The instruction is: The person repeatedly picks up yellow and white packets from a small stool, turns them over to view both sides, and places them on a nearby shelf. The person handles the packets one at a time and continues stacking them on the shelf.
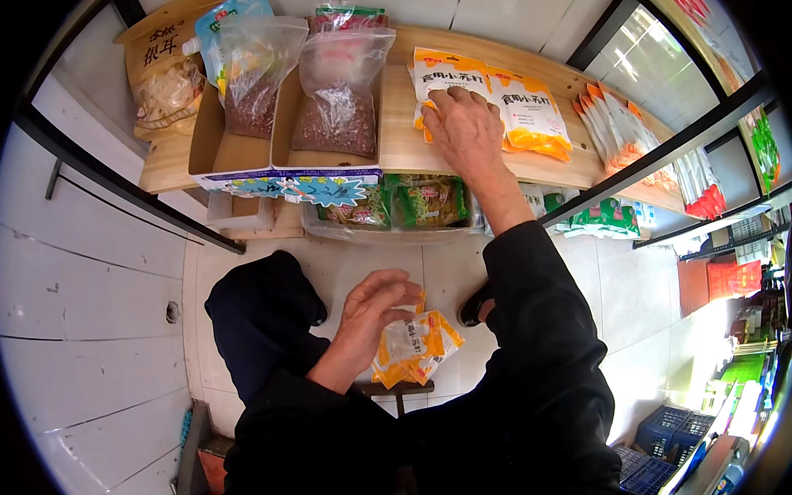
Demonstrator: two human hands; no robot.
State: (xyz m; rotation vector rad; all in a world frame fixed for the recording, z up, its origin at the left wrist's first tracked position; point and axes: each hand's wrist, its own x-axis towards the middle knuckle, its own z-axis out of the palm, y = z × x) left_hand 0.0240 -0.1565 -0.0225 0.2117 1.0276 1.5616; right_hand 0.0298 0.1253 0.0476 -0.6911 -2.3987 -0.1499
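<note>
My right hand [462,129] lies with its fingers on the left stack of orange and white baking soda packets [453,76] on the wooden shelf. A second stack of the same packets [535,115] is just to its right. Lower down, between my knees, my left hand [374,319] is bent beside several baking soda packets [419,346] above a small stool [401,387]. Its fingers reach over their upper left edge; whether they grip the packets is not plain.
Cardboard boxes [234,149] with bags of reddish grains [338,118] stand left on the shelf. More packets [625,138] lean at the right, near a black metal shelf post [654,152]. Green packages [430,203] fill a lower shelf. Blue crates [664,430] sit at lower right.
</note>
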